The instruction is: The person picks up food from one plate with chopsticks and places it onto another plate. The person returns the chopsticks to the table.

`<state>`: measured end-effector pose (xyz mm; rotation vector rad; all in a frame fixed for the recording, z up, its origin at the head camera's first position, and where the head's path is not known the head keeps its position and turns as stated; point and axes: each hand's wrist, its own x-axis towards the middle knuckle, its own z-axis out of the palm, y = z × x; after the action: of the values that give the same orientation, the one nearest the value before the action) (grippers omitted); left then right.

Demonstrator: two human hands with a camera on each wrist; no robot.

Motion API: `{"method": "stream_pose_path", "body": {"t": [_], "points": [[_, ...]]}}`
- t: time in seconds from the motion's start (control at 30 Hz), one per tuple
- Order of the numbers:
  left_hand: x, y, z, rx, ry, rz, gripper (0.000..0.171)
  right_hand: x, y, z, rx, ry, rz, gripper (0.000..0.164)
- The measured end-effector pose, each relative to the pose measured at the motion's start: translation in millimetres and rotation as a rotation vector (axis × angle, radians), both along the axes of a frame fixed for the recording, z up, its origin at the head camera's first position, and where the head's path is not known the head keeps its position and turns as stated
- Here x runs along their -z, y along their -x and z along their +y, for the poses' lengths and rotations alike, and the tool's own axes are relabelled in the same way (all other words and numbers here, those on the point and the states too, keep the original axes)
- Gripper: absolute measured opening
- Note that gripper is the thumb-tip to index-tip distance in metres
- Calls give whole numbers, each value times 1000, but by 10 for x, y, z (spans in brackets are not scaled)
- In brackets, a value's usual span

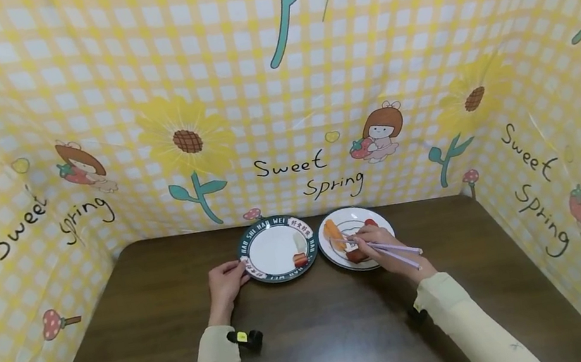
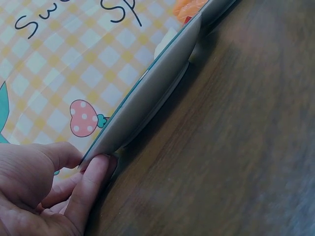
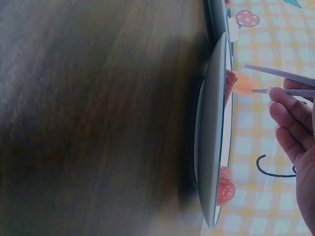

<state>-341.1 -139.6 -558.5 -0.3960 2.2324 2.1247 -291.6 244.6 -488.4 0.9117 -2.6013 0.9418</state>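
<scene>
My left hand [image 1: 225, 285] pinches the left edge of a green-rimmed plate [image 1: 270, 251], thumb above and fingers beneath in the left wrist view. On that plate's right side lie a red-brown food piece [image 1: 300, 260] and a pale piece [image 1: 300, 243]. My right hand [image 1: 390, 258] holds a pair of light purple chopsticks [image 1: 407, 247] over the white plate [image 1: 344, 217]. Their tips point toward an orange food piece [image 1: 331, 230] and stand apart in the right wrist view. A brown piece [image 1: 357, 255] and a red round piece [image 1: 370, 222] share this plate, partly hidden by the hand.
The two plates stand side by side near the back edge of the dark wooden table [image 1: 317, 343]. A yellow checked cloth [image 1: 279, 112] with printed flowers and lettering hangs behind and along both sides. A black wrist camera [image 1: 249, 340] sits on the left sleeve.
</scene>
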Motion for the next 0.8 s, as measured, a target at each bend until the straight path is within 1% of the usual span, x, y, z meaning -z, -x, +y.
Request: {"method": "stream_pose_path", "body": {"t": [0.1,0.2,0.27,0.37,0.47,0.57,0.6,0.67,0.8], "points": [[-2,-3,-12,-2,-1,0,40,-21,3,-25,-10,-9,-20,23],[2,0,-20,-2,2,-3,40,-42,-3,-65,-20,-25,-18,23],[2,6,-17,-2,3,-3,40,-50,-6,-94,-22,-30,2,21],[-2,5,-7,2,5,-6,40,-14,16,-114,-31,-45,67,18],[-2,-1,-4,6,7,-10,40,28,22,-142,-12,-43,79,17],[0,-6,-1,7,7,-14,40,67,15,-181,45,-46,47,18],[0,-7,0,7,8,-14,40,92,25,-191,65,-59,41,20],[-1,-8,3,3,5,-11,40,134,49,-209,86,-109,72,20],[-11,0,2,-4,1,-5,39,193,96,-244,104,-261,210,17]]}}
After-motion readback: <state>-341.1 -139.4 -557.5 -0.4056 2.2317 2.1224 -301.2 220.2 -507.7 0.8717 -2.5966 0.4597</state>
